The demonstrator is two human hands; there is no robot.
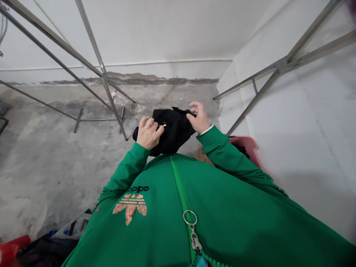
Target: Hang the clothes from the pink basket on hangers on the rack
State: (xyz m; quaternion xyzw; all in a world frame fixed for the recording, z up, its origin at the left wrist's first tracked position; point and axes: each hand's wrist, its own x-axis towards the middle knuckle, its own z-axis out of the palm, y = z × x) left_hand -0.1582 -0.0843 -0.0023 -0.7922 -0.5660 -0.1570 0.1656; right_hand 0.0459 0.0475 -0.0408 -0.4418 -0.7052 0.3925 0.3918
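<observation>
Floor [69, 155]: one black cloth [175, 129], two grips [150, 134] [199, 119].

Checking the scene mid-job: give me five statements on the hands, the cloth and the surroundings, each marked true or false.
1. The left hand holds the black cloth. True.
2. The ring is on the right hand. False: it is on the left hand.
3. A pink container stands to the person's right. True.
4. The jacket is red. False: it is green.
5. The floor is covered with carpet. False: it is bare and grey.
</observation>
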